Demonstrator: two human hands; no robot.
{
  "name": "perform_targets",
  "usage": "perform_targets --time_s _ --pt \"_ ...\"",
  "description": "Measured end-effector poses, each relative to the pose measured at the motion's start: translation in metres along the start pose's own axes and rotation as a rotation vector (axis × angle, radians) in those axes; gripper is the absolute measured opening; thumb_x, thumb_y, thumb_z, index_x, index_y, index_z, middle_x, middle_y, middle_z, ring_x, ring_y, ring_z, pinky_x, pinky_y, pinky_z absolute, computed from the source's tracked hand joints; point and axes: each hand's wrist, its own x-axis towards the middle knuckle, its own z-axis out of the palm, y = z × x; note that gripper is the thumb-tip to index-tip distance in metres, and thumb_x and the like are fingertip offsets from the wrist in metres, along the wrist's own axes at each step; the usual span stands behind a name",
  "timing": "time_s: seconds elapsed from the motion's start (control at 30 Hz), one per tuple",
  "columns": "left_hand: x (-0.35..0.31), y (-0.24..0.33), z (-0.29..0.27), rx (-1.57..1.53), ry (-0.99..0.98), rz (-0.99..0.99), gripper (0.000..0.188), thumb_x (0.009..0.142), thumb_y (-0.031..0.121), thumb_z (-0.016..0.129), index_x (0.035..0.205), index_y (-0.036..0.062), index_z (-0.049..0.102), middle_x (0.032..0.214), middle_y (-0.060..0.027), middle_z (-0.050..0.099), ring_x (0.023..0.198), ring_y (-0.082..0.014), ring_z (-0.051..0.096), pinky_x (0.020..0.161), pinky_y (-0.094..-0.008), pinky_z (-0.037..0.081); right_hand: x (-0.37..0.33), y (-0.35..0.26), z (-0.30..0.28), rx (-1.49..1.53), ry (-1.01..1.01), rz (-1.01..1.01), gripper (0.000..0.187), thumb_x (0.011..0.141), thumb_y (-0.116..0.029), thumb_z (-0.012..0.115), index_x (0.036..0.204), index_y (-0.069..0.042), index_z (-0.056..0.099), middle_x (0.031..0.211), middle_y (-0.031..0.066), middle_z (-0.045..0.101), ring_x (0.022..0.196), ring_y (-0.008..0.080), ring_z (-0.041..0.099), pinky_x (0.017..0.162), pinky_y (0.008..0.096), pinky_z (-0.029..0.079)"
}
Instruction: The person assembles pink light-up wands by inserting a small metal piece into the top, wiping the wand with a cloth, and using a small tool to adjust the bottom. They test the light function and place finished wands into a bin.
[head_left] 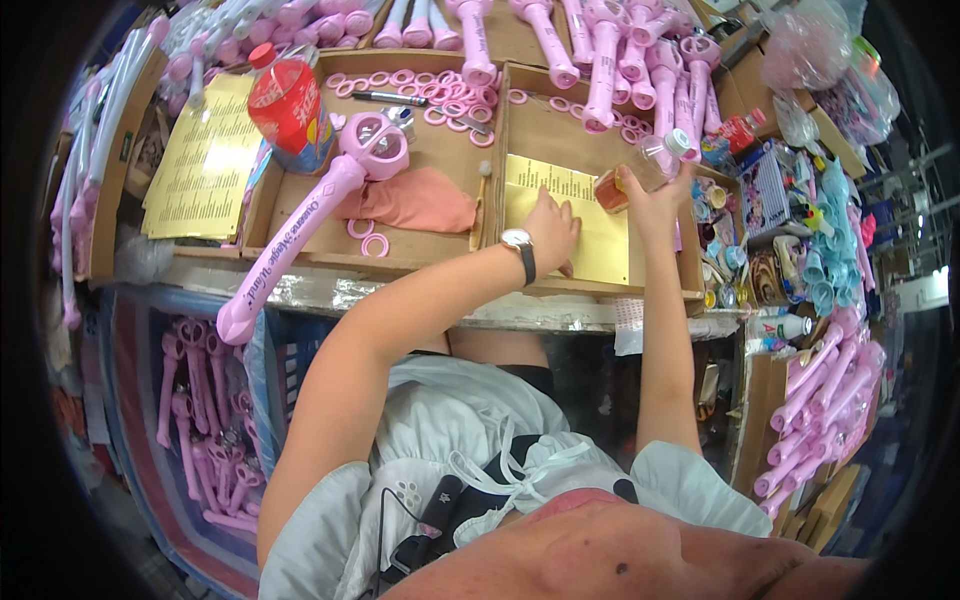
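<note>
My left hand, with a watch at its wrist, rests on a yellow printed sheet in the right part of a cardboard tray. Its fingers are apart on the paper. My right hand grips a clear bottle with a white cap and some amber liquid, tilted over the sheet's right side. Left of my left forearm, a large pink toy wand lies slanting across the tray's front edge. Beside it is a salmon-coloured cloth.
Pink rings and a black marker lie at the tray's back. A red-capped bottle stands left, near more yellow sheets. Pink wands line the back; others fill a lower-left bin and the right side.
</note>
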Motion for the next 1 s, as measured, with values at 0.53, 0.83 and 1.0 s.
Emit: perform_targets --time_s 0.53,0.83,1.0 --pt "-0.010 -0.001 0.010 0.094 -0.025 0.316 0.061 0.080 0.047 0.058 0.124 0.0058 0.050 0.112 -0.0139 0.054 0.113 -0.0248 0.049 0.102 -0.0457 0.027 -0.072 -0.075 -0.019 0.445 -0.855 -0.479 0.047 0.075 -0.030 0.070 0.113 -0.004 0.059 0.116 0.0098 0.058 0.114 0.0272 0.048 0.106 0.0501 0.017" --pt "-0.010 -0.001 0.015 0.050 -0.037 0.347 0.058 0.079 0.045 0.059 0.122 0.0066 0.051 0.112 -0.0143 0.054 0.112 -0.0249 0.049 0.100 -0.0451 0.029 -0.079 -0.069 -0.017 0.388 -0.749 -0.558 0.054 0.069 -0.032 0.075 0.114 -0.007 0.060 0.115 0.0078 0.058 0.108 0.0263 0.052 0.105 0.0496 0.020" --pt "-0.012 -0.002 0.015 0.031 -0.041 0.355 0.056 0.079 0.044 0.059 0.121 0.0070 0.052 0.111 -0.0145 0.054 0.112 -0.0249 0.049 0.098 -0.0448 0.030 -0.081 -0.069 -0.017 0.377 -0.743 -0.548 0.055 0.068 -0.033 0.076 0.113 -0.006 0.060 0.115 0.0079 0.059 0.110 0.0258 0.052 0.104 0.0499 0.022"
